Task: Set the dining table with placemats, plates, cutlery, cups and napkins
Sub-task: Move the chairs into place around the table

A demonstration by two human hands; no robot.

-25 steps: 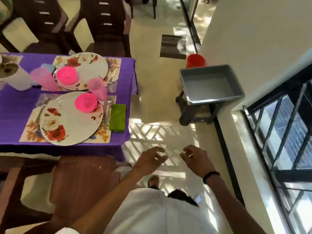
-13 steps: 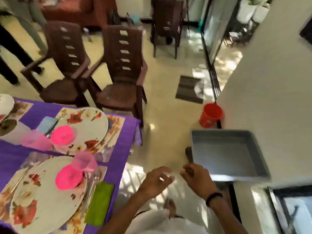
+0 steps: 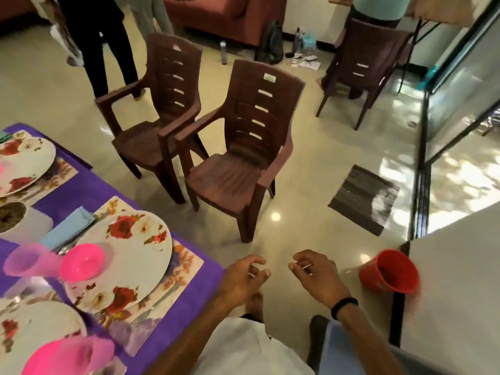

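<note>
Your left hand (image 3: 243, 277) and right hand (image 3: 315, 274) over the floor, fingers loosely curled, holding nothing, beside the purple-clothed surface (image 3: 189, 293), round floral plate (image 3: 130, 250) on it.

Left of my hands: purple tablecloth (image 3: 89, 190), rose-patterned white plate (image 3: 130, 250), pink bowl (image 3: 82, 262); right, a red bucket (image 3: 389, 272).

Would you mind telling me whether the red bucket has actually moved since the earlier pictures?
No. The red bucket sits against the same wall corner; only the head camera turned.

left: table (image 3: 189, 299) edge | right: red bucket (image 3: 389, 272), wall | ahead: probably open floor (image 3: 297, 212)
</note>
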